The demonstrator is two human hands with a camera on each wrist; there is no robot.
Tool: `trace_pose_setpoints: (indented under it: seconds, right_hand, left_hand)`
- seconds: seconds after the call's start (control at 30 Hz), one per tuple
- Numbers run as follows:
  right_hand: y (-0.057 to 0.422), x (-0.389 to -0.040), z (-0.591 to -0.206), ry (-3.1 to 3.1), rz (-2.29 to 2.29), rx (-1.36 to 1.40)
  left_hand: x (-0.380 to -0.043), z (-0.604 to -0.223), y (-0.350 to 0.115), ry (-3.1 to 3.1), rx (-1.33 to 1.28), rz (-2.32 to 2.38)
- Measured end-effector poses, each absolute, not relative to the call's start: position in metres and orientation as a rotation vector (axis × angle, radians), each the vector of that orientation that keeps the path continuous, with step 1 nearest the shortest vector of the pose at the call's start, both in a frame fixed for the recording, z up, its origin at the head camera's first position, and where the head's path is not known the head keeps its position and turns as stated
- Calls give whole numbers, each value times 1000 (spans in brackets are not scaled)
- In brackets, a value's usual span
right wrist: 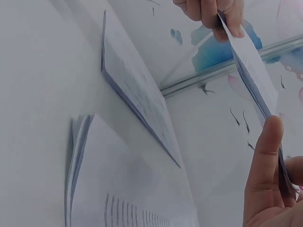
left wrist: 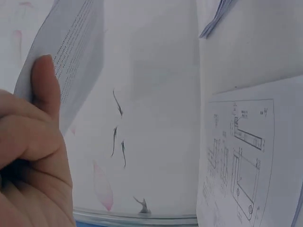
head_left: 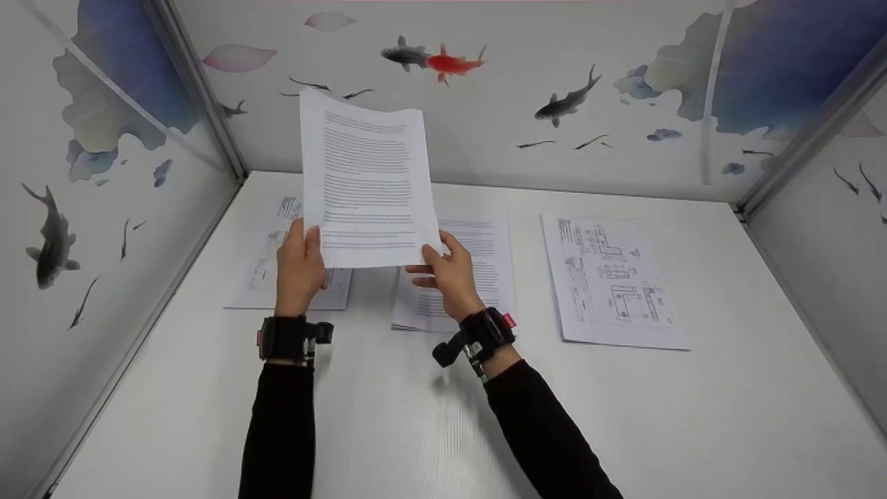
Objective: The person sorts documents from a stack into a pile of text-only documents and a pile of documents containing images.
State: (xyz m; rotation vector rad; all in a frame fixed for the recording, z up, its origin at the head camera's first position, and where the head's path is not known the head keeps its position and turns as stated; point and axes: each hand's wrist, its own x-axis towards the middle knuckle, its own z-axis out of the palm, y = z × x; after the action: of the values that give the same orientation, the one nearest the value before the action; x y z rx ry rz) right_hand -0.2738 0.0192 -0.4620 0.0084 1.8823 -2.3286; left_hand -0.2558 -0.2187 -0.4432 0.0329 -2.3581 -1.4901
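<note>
A thin stack of printed text sheets (head_left: 367, 187) is held up, tilted, above the table. My left hand (head_left: 299, 267) grips its lower left edge, thumb on the printed face. At the lower right corner my right hand (head_left: 450, 274) pinches the sheets between thumb and fingers. In the right wrist view the raised sheets (right wrist: 251, 75) appear edge-on, several layers thick, with both hands on them. Beneath them on the table lies another text stack (head_left: 478, 277), partly hidden. A stack of technical drawings (head_left: 253, 287) lies behind my left hand, its middle covered.
Another drawing stack (head_left: 617, 284) lies on the right of the white table (head_left: 727, 402). Panels with painted fish enclose the back wall (head_left: 485, 138) and both sides. In the right wrist view the table's text stack (right wrist: 109, 156) has slightly uneven edges.
</note>
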Motion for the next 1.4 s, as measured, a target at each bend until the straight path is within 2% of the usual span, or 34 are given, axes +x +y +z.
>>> trace_pose_setpoints:
  seconds: [0.17, 0.4, 0.87, 1.13, 1.4]
  right_hand:
    - [45, -274, -474, 1956, -2322, 53]
    - [73, -274, -489, 1895, -2366, 41]
    - [99, -272, -494, 2003, -2378, 41]
    - [138, -262, -490, 2278, -2112, 43]
    - [167, -255, -493, 2287, -1820, 108]
  left_hand:
    - [-262, -452, -197, -2479, 47, -1399]
    - [-263, -459, -170, -2641, -114, -1194]
    - [-261, -463, -157, -2705, -178, -866]
    - [-259, -472, -142, -2686, -306, -926]
    - [-257, -484, -125, -2816, -356, -964]
